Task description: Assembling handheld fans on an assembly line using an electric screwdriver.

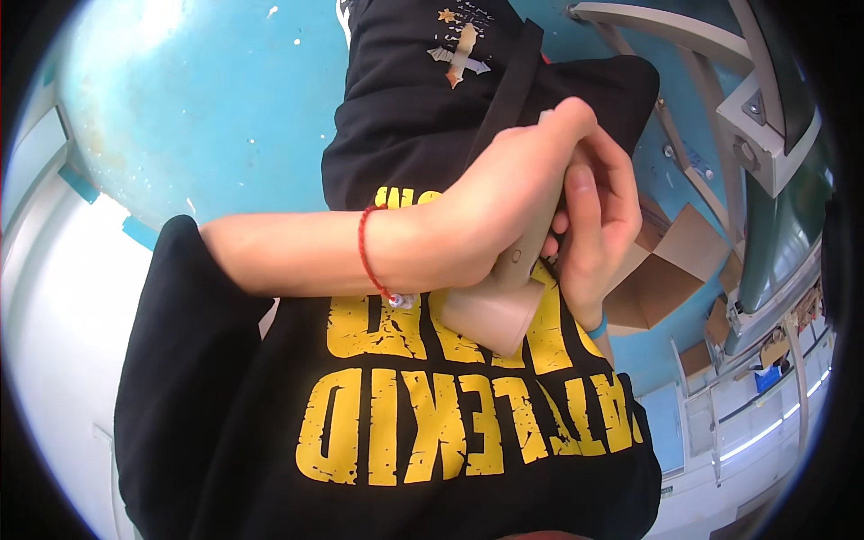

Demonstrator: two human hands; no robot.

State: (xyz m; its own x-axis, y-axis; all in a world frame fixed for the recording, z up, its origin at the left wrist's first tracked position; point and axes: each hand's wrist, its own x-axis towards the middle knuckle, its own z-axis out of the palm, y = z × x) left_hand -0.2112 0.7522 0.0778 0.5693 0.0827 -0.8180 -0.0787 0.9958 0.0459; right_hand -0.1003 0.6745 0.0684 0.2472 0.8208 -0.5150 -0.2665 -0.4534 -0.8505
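Note:
In front of my chest is a beige handheld device (506, 315) with a straight handle and a wide, barrel-shaped head. The head points down toward my black shirt, and a small round button shows on the handle. My left hand (517, 180), with a red string bracelet (364, 247) at its wrist, is closed around the handle. Fingertips peek out past the handle's right side. Close by on the right is my right hand (603, 229), wearing a blue band (595, 328). Its fingers are bent near the handle's upper end, and what they grip is hidden.
An open cardboard box (661, 279) stands on the blue floor (207, 108) to the right. Beyond it rises a metal frame (751, 117) with pale legs. Shelving with a blue item (768, 378) is at the lower right. A dark strap (504, 94) lies across my black trousers.

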